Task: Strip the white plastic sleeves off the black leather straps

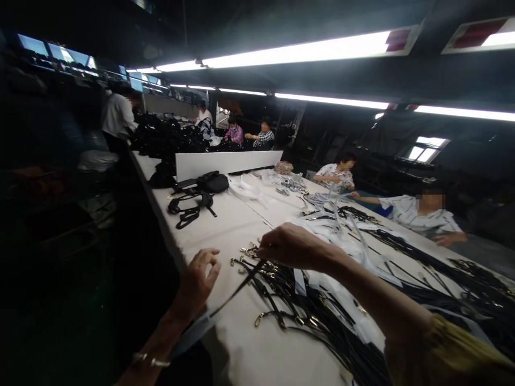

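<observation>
My right hand (pixel 287 246) reaches across the table with its fingers pinched on a thin black strap (pixel 245 281). From there the strap slants down to the lower left, with a greyish translucent sleeve (pixel 197 329) around its lower part, near my left forearm. My left hand (pixel 201 279) is at the table's edge, fingers partly bent, thumb apart, nothing visible between them. Beneath my right arm lies a pile of black straps (pixel 317 316) with gold clasps; one gold clasp (pixel 259 320) sticks out to the left.
The long white table (pixel 257 356) carries black bags (pixel 213 182), a loose black harness-like piece (pixel 191 208), clear plastic wrap (pixel 243 187) and more straps (pixel 410 249). A low white board (pixel 229 163) stands across it. Co-workers (pixel 422 214) sit along the right side; lamps hang overhead.
</observation>
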`<move>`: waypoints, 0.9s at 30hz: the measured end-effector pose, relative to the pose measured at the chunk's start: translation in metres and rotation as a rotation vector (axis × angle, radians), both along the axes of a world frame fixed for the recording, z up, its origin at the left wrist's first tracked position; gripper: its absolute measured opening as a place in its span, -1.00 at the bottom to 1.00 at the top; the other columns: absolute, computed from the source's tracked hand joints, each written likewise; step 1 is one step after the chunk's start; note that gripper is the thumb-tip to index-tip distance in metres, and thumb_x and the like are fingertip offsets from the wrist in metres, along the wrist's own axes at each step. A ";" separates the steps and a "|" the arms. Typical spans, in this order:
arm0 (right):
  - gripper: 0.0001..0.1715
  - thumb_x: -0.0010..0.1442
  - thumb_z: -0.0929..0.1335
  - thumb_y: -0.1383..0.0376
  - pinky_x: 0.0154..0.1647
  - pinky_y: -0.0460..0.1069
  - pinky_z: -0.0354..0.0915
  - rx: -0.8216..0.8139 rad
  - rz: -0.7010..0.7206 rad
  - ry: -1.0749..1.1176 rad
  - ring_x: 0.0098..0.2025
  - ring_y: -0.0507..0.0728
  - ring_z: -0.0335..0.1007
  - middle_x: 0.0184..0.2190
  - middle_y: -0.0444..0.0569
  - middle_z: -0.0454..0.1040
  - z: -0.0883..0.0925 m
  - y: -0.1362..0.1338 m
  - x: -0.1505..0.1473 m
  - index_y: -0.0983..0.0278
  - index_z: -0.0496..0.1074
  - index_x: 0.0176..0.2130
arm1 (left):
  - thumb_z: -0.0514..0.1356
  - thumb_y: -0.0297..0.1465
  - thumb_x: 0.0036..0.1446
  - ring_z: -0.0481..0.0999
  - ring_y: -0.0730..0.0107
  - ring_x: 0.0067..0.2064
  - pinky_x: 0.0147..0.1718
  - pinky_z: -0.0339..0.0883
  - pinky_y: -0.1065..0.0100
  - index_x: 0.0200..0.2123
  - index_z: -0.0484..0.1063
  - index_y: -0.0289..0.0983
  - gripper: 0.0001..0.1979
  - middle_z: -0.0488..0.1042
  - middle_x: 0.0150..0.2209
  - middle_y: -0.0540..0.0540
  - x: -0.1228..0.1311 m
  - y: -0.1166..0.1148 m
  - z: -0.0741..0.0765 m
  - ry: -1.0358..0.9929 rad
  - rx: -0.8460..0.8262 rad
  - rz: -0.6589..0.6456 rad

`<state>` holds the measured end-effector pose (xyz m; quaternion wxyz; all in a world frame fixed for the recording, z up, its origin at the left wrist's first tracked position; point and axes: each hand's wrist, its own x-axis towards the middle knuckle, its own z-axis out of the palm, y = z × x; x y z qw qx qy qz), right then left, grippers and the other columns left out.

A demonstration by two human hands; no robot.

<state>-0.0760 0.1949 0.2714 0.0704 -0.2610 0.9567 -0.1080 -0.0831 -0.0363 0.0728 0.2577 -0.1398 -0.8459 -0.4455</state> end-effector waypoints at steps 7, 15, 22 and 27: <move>-0.80 0.15 0.41 0.17 -0.49 -0.12 0.08 -0.026 0.060 0.093 -0.54 -0.04 0.32 -0.56 -0.17 0.47 0.053 -0.037 -0.032 0.20 0.61 -0.31 | 0.09 -0.12 0.22 0.50 0.23 -0.20 -0.22 0.40 0.26 -0.20 0.48 -0.23 -0.67 0.51 -0.18 -0.15 -0.012 -0.016 0.002 -0.407 0.188 -0.306; -0.68 0.11 0.39 0.11 -0.55 -0.13 0.10 -0.043 -0.007 0.096 -0.63 -0.05 0.27 -0.69 -0.21 0.36 0.081 -0.042 -0.046 0.32 0.59 -0.33 | 0.27 -0.05 0.07 0.46 0.32 -0.26 -0.24 0.33 0.34 -0.08 0.46 -0.29 -0.52 0.49 -0.22 -0.12 0.006 -0.007 -0.026 -0.728 0.507 -0.708; -0.65 0.09 0.41 0.10 -0.57 -0.12 0.09 -0.096 -0.058 0.135 -0.64 -0.05 0.22 -0.70 -0.20 0.35 0.097 -0.031 -0.041 0.34 0.59 -0.31 | 0.31 -0.13 0.04 0.48 0.31 -0.30 -0.25 0.38 0.33 -0.25 0.50 -0.32 -0.63 0.50 -0.36 -0.08 -0.001 0.008 -0.038 -0.736 0.442 -0.552; -0.60 0.09 0.42 0.04 -0.55 -0.11 0.11 -0.091 -0.066 0.150 -0.63 -0.04 0.23 -0.69 -0.18 0.34 0.099 -0.014 -0.038 0.35 0.59 -0.31 | 0.32 -0.16 0.04 0.44 0.40 -0.38 -0.41 0.44 0.39 -0.32 0.44 -0.29 -0.69 0.44 -0.41 0.00 -0.006 0.016 -0.047 -0.669 0.564 -0.597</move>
